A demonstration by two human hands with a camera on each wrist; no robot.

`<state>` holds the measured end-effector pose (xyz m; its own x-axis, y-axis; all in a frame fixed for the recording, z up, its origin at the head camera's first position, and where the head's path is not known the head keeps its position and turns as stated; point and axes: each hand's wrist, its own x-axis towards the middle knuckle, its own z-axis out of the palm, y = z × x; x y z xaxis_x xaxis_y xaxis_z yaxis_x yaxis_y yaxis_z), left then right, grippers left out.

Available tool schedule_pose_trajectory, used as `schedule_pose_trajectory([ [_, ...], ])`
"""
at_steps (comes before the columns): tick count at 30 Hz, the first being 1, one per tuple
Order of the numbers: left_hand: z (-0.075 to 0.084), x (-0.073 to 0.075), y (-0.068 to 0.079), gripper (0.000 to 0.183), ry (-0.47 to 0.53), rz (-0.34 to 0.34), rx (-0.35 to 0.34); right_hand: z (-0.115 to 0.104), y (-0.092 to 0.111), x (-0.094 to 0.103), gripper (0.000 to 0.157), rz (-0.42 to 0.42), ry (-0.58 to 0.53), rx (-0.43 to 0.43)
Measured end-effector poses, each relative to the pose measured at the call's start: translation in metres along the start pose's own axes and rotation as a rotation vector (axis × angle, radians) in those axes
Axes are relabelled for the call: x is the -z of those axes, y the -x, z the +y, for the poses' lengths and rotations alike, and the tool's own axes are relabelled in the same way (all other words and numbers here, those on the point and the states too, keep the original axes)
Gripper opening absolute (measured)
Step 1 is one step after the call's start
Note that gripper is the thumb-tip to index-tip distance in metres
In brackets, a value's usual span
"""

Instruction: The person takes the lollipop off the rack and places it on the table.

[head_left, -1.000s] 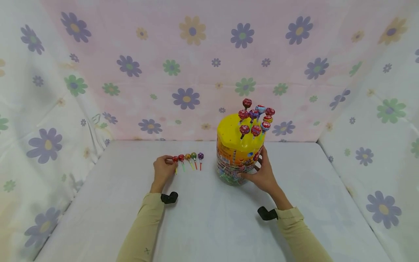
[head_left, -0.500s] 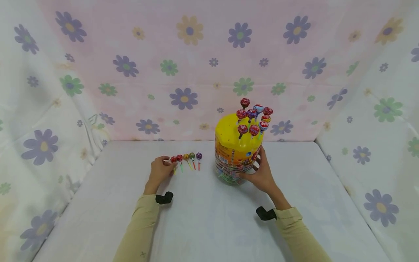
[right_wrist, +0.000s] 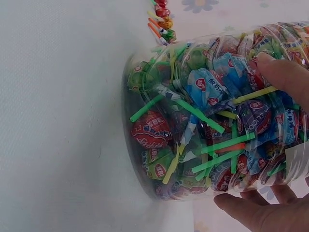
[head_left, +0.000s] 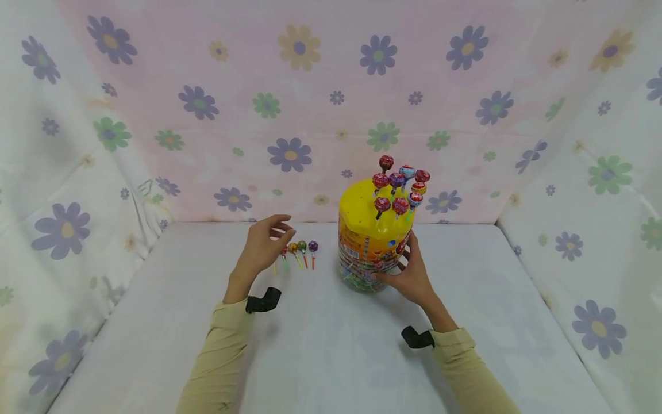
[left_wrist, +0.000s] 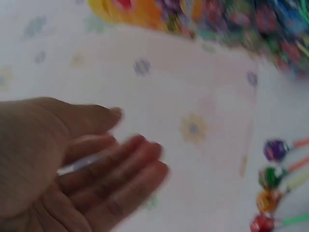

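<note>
Booth-like setting: floral cloth walls (head_left: 331, 118), white table (head_left: 331, 345).

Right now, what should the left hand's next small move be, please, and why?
Probably carry the left hand toward the lollipops standing in the yellow lid: its fingers look relaxed and open, while the right hand holds the jar.

My head camera looks forward and down from the near side of the jar (head_left: 365, 248), well back. My left wrist camera (head_left: 264, 300), left of the jar, faces past my left grip (head_left: 262, 246); my right wrist camera (head_left: 416, 337), rolled sideways, looks closely at the jar's lower wall (right_wrist: 193, 130). All three catch jar and loose lollipops (head_left: 302, 247).
</note>
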<state>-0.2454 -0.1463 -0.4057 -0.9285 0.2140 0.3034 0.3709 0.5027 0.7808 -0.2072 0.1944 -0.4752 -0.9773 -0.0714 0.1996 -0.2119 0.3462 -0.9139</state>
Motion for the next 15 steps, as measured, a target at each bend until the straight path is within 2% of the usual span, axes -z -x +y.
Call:
schedule_pose_trajectory([
  [5, 0.046, -0.021, -0.004, 0.027, 0.173, 0.1, -0.248, -0.001, 0.0, 0.0, 0.117, -0.003, -0.004, -0.002],
  [8, 0.073, -0.037, -0.006, 0.025, 0.249, 0.12, -0.35, -0.002, 0.0, 0.001, 0.117, -0.002, -0.006, 0.002],
  [11, 0.095, -0.053, -0.008, 0.024, 0.31, 0.11, -0.402, -0.001, 0.0, 0.001, 0.116, 0.005, -0.015, 0.013],
  [15, 0.117, -0.069, -0.01, 0.027, 0.371, 0.089, -0.405, 0.002, -0.001, 0.0, 0.115, 0.012, -0.026, 0.026],
])
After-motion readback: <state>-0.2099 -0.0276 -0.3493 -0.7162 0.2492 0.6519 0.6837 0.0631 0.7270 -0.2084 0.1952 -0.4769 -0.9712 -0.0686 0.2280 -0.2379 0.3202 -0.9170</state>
